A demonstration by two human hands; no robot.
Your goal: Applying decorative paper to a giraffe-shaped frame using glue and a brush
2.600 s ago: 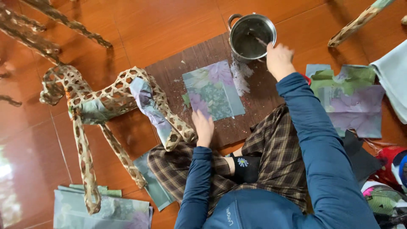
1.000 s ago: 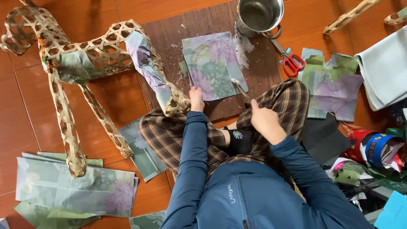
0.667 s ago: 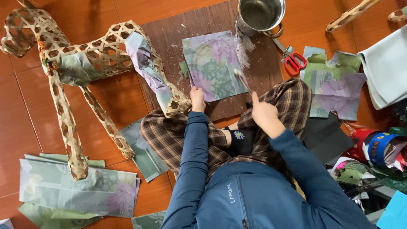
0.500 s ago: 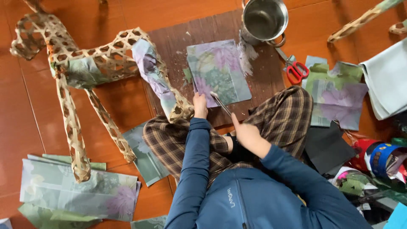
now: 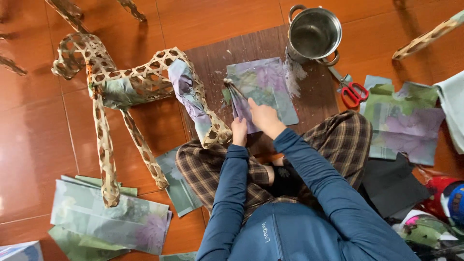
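Paper sheet [image 5: 263, 89] lies on the brown board [image 5: 212, 58], just near of the steel pot [image 5: 314, 34]. Her right hand [image 5: 263, 118] grips a brush [image 5: 235, 89], fingers closed around it; left hand [image 5: 239, 130] presses the sheet's near edge, fingers flat.

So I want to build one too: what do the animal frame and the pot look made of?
Animal frame: seemingly woven bamboo or cane strips, tan and matte, in an open lattice. Pot: bare metal, probably steel, grey and dully shiny, with loop handles.
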